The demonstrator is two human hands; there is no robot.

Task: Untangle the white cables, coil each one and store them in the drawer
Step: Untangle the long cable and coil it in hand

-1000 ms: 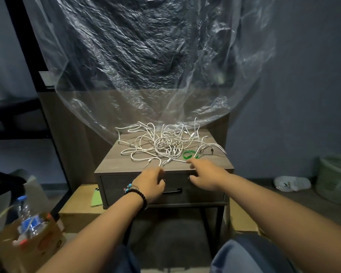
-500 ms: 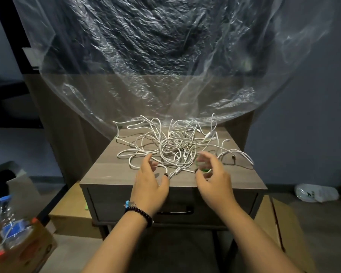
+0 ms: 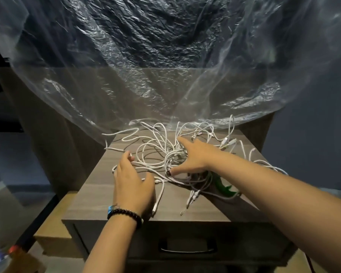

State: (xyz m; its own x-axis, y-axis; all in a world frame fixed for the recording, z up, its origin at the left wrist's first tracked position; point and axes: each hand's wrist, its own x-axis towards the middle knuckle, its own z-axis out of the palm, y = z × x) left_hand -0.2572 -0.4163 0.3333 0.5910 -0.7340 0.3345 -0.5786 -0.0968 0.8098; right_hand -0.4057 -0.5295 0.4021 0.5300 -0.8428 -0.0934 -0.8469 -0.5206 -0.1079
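White cables (image 3: 165,154) one tangle on nightstand worktop (image 3: 205,209). Drawer (image 3: 185,247) shut. Left hand (image 3: 133,186), right hand (image 3: 193,156) spread over heap, fingers seemingly gripping nothing. No cable coiled.

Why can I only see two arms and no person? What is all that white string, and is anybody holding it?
The camera sits on the person's head and looks down, so you see only their own arms. There is just this one view.

The white string is a tangle of white cables lying on top of a small wooden nightstand. Something green lies beside the pile. Below the top is a drawer, closed, with a dark handle.

The left hand, with a beaded bracelet on its wrist, rests flat by the cables. The right hand spreads its fingers over the middle of the pile, touching it. Neither hand grips a cable yet. Behind hangs a big clear plastic sheet.
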